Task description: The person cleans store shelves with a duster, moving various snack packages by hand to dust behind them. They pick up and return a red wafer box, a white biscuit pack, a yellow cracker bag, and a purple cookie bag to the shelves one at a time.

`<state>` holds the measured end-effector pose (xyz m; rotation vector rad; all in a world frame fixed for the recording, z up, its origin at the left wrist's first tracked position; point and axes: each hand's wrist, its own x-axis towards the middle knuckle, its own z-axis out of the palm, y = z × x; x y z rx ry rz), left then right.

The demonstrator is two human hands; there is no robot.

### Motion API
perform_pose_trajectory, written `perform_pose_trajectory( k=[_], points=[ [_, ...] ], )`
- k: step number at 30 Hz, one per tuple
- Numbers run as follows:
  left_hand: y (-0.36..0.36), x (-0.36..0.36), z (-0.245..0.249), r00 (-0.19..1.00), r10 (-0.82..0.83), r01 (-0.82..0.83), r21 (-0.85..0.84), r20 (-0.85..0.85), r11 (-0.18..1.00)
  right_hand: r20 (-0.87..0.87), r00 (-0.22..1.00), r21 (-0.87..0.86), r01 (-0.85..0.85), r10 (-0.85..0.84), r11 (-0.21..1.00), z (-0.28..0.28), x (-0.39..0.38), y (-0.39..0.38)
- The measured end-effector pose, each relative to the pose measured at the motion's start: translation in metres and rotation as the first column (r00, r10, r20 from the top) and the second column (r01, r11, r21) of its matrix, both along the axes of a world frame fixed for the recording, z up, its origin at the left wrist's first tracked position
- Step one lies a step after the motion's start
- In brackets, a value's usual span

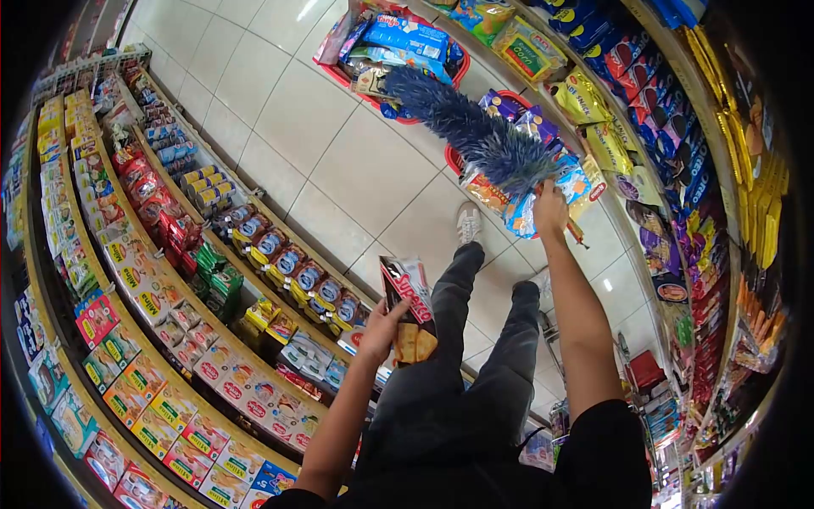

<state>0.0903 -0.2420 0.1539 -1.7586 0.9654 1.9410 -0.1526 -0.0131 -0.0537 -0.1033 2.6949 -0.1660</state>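
Note:
My left hand (379, 332) is closed round a red and black snack pack (409, 293) with a picture of biscuits at its lower end, held in front of my left leg. On the right, my right hand (551, 209) grips the handle end of a fluffy blue-grey duster (475, 131). The duster stretches up and to the left over two red baskets. Its far tip lies against the packs in the upper red basket (462, 75). Beneath its near end are purple and blue packs in the lower red basket (454, 159).
Shelves of boxes and packets (182, 424) curve along the left. Snack shelves (670, 110) with hanging packs line the right. Light floor tiles (339, 161) run between them, and my shoe (468, 225) stands near the lower basket. A red object (646, 371) is at the lower right.

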Motion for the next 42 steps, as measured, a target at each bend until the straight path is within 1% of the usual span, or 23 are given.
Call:
perform_pose_trajectory(
  k=[2,5,6,7,8,10,12,13,15,18,21,23,25,28,29,31,32,33,36,39,40,41,42],
  points=[
    [0.008,-0.008,0.004,0.997,-0.056,0.056,0.000,-0.047,0.998,0.047,0.995,-0.020,0.083,-0.082,0.996,0.005,0.000,-0.001],
    [0.014,-0.025,0.013,0.994,-0.099,0.095,-0.059,-0.057,0.994,-0.140,0.990,-0.004,-0.013,0.012,1.000,0.026,0.011,-0.003],
    [0.013,-0.030,0.016,0.990,-0.115,0.110,-0.063,-0.087,0.992,-0.093,0.993,-0.041,0.075,-0.078,0.996,0.036,0.015,-0.006],
    [0.013,-0.038,0.021,0.988,-0.111,0.102,-0.085,-0.109,0.991,-0.033,0.984,-0.259,0.160,-0.174,0.953,0.044,0.021,-0.008],
    [0.015,-0.049,0.028,0.984,-0.109,0.095,-0.104,-0.138,0.990,0.038,0.967,-0.458,0.242,-0.253,0.856,0.064,0.024,-0.010],
    [0.019,-0.074,0.048,0.975,-0.115,0.096,-0.106,-0.188,0.990,0.422,0.849,-0.601,0.525,-0.319,0.602,0.131,0.033,-0.013],
    [0.026,-0.099,0.069,0.936,-0.100,0.093,-0.037,-0.337,0.995,0.306,0.921,-0.776,0.388,-0.241,0.497,0.202,0.054,-0.011],
    [0.035,-0.117,0.091,0.915,-0.086,0.098,0.011,-0.394,0.995,0.444,0.882,-0.803,0.470,-0.157,0.368,0.263,0.055,-0.007],
    [0.059,-0.146,0.131,0.817,-0.160,0.185,-0.010,-0.554,0.983,0.173,0.973,-0.856,0.227,-0.156,0.465,0.339,0.069,0.007],
    [0.109,-0.178,0.206,0.523,-0.461,0.457,-0.221,-0.717,0.862,0.047,0.947,-0.858,0.201,-0.318,0.473,0.437,0.074,0.055],
    [0.164,-0.196,0.276,0.013,-0.614,0.616,-0.477,-0.789,0.627,-0.227,0.856,-0.831,0.079,-0.465,0.551,0.531,0.086,0.130],
    [0.206,-0.199,0.310,-0.310,-0.628,0.597,-0.660,-0.714,0.456,-0.176,0.879,-0.872,0.070,-0.443,0.485,0.570,0.106,0.184],
    [0.244,-0.197,0.351,-0.504,-0.727,0.575,-0.809,-0.467,0.122,-0.051,0.883,-0.915,0.146,-0.466,0.376,0.606,0.129,0.224],
    [0.305,-0.200,0.387,-0.686,-0.582,0.540,-0.841,-0.436,-0.007,-0.011,0.898,-0.850,0.224,-0.441,0.477,0.637,0.158,0.287],
    [0.324,-0.202,0.411,-0.724,-0.534,0.543,-0.838,-0.437,-0.050,-0.096,0.865,-0.885,0.153,-0.493,0.440,0.646,0.165,0.300],
    [0.365,-0.205,0.436,-0.744,-0.392,0.546,-0.830,-0.541,0.111,-0.202,0.830,-0.915,0.030,-0.521,0.402,0.655,0.169,0.339],
    [0.385,-0.212,0.447,-0.835,-0.369,0.404,-0.910,-0.408,0.092,-0.158,0.804,-0.949,0.036,-0.573,0.313,0.673,0.170,0.357],
    [0.407,-0.215,0.460,-0.899,-0.433,0.040,-0.996,-0.070,0.077,-0.265,0.781,-0.926,-0.042,-0.565,0.376,0.686,0.170,0.381],
    [0.482,-0.223,0.478,-0.881,-0.440,0.119,-0.982,-0.174,0.149,-0.292,0.685,-0.956,-0.187,-0.667,0.226,0.719,0.158,0.442],
    [0.555,-0.216,0.501,-0.785,-0.420,0.406,-0.890,-0.456,0.208,-0.357,0.711,-0.912,-0.124,-0.606,0.391,0.743,0.152,0.505],
    [0.578,-0.210,0.498,-0.726,-0.382,0.509,-0.820,-0.572,0.261,-0.292,0.710,-0.947,-0.123,-0.640,0.296,0.751,0.149,0.518],
    [0.599,-0.210,0.497,-0.653,-0.333,0.604,-0.733,-0.681,0.314,-0.316,0.680,-0.920,-0.050,-0.661,0.389,0.758,0.153,0.537],
    [0.613,-0.214,0.498,-0.767,-0.379,0.425,-0.852,-0.519,0.305,-0.477,0.641,-0.820,-0.078,-0.601,0.567,0.774,0.154,0.549]
  ],
)
